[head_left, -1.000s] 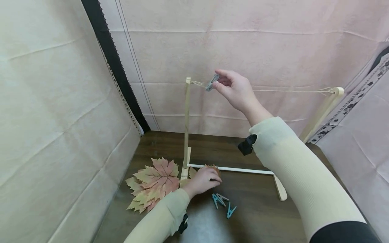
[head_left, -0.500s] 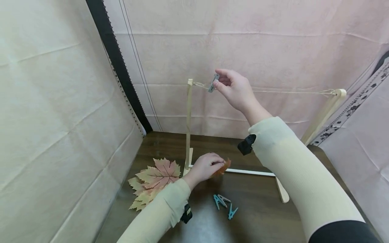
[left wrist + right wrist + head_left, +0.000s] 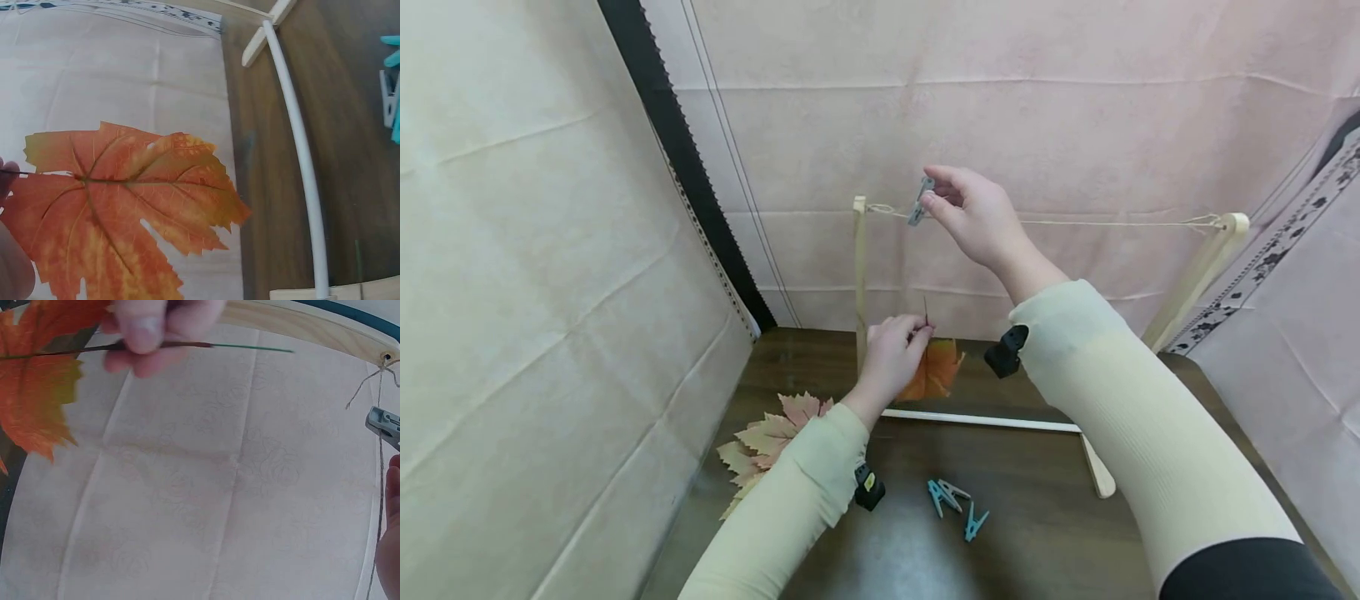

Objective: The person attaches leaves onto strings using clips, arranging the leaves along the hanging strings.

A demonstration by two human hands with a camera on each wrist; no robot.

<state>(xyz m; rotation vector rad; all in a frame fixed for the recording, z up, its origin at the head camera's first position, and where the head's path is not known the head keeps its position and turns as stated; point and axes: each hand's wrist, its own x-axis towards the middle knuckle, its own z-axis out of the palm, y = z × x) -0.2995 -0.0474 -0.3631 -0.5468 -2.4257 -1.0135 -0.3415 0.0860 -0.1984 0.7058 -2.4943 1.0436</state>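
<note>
Dangling stem-up, the orange leaf hangs below the string, its stem caught in a firm pinch by the left hand. Up higher, the right hand grips a grey peg, right at the string and near the left post; whether the peg bites the string, you can't tell! Below the leaf runs the white rod. Nearer the person, two blue pegs and a pale peg lie close together on the table. Over left, paler leaves overlap, partly hidden by the left sleeve.
</note>
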